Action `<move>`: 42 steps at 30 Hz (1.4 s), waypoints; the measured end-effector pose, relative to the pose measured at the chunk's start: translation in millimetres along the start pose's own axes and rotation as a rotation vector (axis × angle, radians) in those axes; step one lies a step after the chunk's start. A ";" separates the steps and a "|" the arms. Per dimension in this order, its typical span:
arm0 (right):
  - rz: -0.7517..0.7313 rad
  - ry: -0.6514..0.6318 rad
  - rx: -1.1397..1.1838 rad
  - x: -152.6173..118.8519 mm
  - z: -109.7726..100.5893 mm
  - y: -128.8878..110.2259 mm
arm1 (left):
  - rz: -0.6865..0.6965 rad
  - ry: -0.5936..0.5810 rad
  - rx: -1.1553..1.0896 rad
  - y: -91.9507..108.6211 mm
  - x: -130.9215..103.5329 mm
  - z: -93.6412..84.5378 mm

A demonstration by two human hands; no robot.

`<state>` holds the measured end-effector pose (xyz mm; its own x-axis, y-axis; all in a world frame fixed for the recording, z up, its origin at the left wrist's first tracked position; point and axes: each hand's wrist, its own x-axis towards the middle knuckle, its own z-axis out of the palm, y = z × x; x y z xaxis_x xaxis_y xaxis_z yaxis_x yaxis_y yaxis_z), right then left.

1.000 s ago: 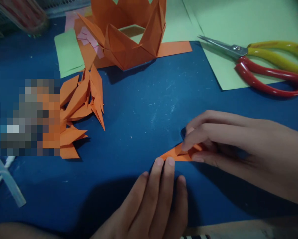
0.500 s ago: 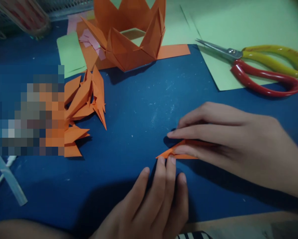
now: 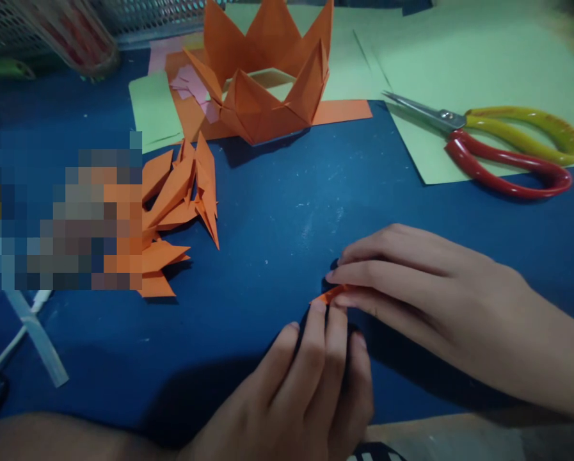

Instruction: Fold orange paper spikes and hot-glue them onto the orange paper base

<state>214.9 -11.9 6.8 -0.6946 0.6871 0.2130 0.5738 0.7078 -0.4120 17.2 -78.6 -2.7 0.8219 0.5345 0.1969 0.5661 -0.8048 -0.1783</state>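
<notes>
A small folded orange paper [image 3: 329, 296] lies on the blue table, mostly hidden under the fingers. My right hand [image 3: 425, 294] has its fingers closed on the paper from the right, the thumb on its near side. My left hand [image 3: 310, 384] rests below, two fingertips pressing the paper's near edge and the other fingers spread a little. Folded orange paper pieces [image 3: 174, 192] lie in a loose pile to the left. A pointed orange paper ring [image 3: 272, 115] stands beyond them.
Scissors [image 3: 454, 121] with red and yellow handles lie on green paper [image 3: 483, 57] at the back right. A clear cup [image 3: 82, 38] leans by a mesh holder at the back left. A white cable [image 3: 8, 355] crosses the left side.
The view has shifted, so the table items appear farther right and mostly lower. My right fingers now cover more of the orange paper; less of it shows. My left fingertips remain at its near edge.
</notes>
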 end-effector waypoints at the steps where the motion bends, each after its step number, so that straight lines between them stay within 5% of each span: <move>1: 0.009 -0.008 0.006 0.4 0.0 -0.5 | 0.000 0.007 0.001 0.7 -0.6 0.0; 23: 0.314 -0.225 0.336 8.9 -10.8 4.2 | -0.041 0.033 -0.063 6.8 -9.5 10.9; 35: 0.310 -0.195 0.382 7.9 -11.0 6.4 | -0.042 0.032 -0.094 6.3 -8.7 11.7; 42: 0.096 -0.085 0.244 2.2 -7.0 7.5 | -0.047 0.041 -0.091 6.9 -10.0 10.5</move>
<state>220.7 -3.9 10.4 -0.6822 0.7254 0.0920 0.5240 0.5728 -0.6303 13.5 -86.8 -16.1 0.7901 0.5630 0.2426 0.5946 -0.8001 -0.0796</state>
